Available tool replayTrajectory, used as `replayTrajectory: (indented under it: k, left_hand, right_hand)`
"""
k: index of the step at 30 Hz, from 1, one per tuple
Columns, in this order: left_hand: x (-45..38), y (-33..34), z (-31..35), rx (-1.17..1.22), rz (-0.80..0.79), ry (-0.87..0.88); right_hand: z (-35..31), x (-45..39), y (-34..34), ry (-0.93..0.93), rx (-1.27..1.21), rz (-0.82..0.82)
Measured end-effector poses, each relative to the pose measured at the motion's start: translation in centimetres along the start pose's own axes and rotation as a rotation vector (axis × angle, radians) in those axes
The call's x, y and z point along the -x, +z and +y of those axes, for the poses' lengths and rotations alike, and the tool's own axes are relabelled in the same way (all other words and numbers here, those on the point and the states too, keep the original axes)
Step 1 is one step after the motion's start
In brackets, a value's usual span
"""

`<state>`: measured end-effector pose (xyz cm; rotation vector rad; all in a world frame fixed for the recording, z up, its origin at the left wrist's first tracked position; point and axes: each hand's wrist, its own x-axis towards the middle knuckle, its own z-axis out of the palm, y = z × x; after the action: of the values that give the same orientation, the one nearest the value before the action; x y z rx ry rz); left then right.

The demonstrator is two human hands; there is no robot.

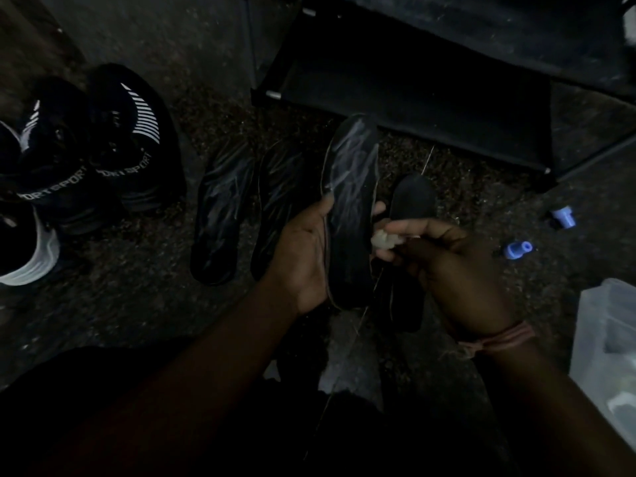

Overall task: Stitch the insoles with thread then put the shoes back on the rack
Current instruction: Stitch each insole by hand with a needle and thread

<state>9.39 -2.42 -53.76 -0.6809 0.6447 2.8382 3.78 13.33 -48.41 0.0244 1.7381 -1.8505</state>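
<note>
Left hand grips dark insole at frame centre. Right hand pinches small whitish lump, thread trailing down.

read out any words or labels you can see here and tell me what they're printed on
"SPORT SPORT", partly cut off, on the band of the left black sneaker.
"SPORT SPORT", first letters hidden, on the band of the right black sneaker.
No readable text on the insoles, rack or plastic box.
</note>
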Motion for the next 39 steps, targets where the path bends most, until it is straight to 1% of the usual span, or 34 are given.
replayTrajectory:
  k: [2, 3, 5, 6, 8, 10, 14, 15, 16, 19, 20, 21, 23, 25, 27, 28, 29, 30, 31, 32, 33, 34, 36, 39]
  left_hand:
    - [-0.2, -0.3, -0.1, -0.035, -0.019, -0.006]
    - [-0.3, -0.5, -0.3, -0.035, -0.031, 0.002]
    - [-0.4, -0.8, -0.5, -0.022, -0.03, 0.036]
    - [-0.4, -0.8, -0.6, -0.017, -0.033, 0.065]
    - [-0.6, -1.1, -0.7, 0.014, -0.015, 0.096]
    - [-0.7, -1.1, -0.8, -0.008, 0.008, 0.102]
    - [-0.4, 0.1, -2.0, -0.131, 0.03, 0.076]
    - [-0.4, 0.2, -2.1, -0.134, 0.039, 0.075]
    - [-0.4, 0.1, -2.1, -0.133, 0.045, 0.081]
    - [-0.7, -0.7, -1.2, -0.124, 0.073, 0.126]
    - [-0.7, -0.9, -1.1, -0.125, 0.087, 0.131]
    - [-0.7, -0.9, -1.2, -0.129, 0.095, 0.133]
    - [-0.8, -0.8, -1.2, -0.146, 0.09, 0.144]
    - [-0.9, -0.7, -1.1, -0.152, 0.086, 0.162]
    - [-1.0, -0.7, -0.8, -0.143, 0.085, 0.168]
    - [-1.0, -0.7, -0.7, -0.132, 0.087, 0.171]
    - [-1.0, -0.7, -0.6, -0.114, 0.083, 0.175]
    - [-1.0, -0.7, -0.5, -0.09, 0.082, 0.18]
    - [-1.0, -0.8, -0.4, -0.064, 0.082, 0.187]
    - [-1.0, -0.8, -0.2, -0.047, 0.082, 0.199]
    - [-1.0, -0.8, -0.1, -0.039, 0.079, 0.211]
    - [-1.0, -0.8, 0.0, -0.041, 0.068, 0.221]
    - [-0.9, -0.5, 0.0, -0.061, 0.041, 0.224]
    - [-0.5, -0.1, 0.0, -0.045, -0.025, 0.202]
  right_hand:
    - [0.3, 0.4, 0.4, -0.055, 0.147, -0.061]
    - [0.5, 0.5, 0.6, -0.146, 0.301, -0.084]
    - [1.5, 1.0, 1.0, -0.383, 0.695, -0.141]
    - [2.1, 1.2, 1.2, -0.454, 0.822, -0.157]
    - [2.7, 1.5, 1.5, -0.488, 0.925, -0.154]
    - [2.7, 1.6, 1.7, -0.506, 0.97, -0.115]
    - [2.8, 1.2, 1.4, -0.673, 1.037, 0.065]
    - [2.8, 1.0, 1.4, -0.676, 1.045, 0.074]
    - [2.6, 1.1, 1.5, -0.627, 1.041, 0.038]
    - [2.4, 1.9, 1.8, -0.377, 0.975, -0.148]
    - [2.5, 2.1, 1.9, -0.347, 0.963, -0.169]
    - [2.7, 2.1, 1.9, -0.341, 0.958, -0.15]
    - [3.0, 1.7, 1.7, -0.405, 0.963, -0.043]
    - [3.2, 1.5, 1.8, -0.538, 0.983, 0.041]
    - [3.4, 1.5, 2.1, -0.623, 1.007, 0.068]
    - [3.4, 1.6, 2.2, -0.612, 1.012, 0.047]
    - [3.3, 1.7, 2.3, -0.545, 1.007, -0.001]
    - [3.1, 1.8, 2.2, -0.431, 1.011, -0.081]
    - [2.8, 1.9, 2.1, -0.309, 1.043, -0.174]
    - [2.6, 1.9, 1.8, -0.234, 1.085, -0.233]
    - [2.3, 1.7, 1.3, -0.201, 1.1, -0.228]
    - [1.9, 1.5, 0.9, -0.188, 1.082, -0.179]
    - [0.9, 1.1, 0.2, -0.201, 1.005, -0.037]
    - [0.4, 0.7, 0.1, -0.245, 0.869, 0.076]
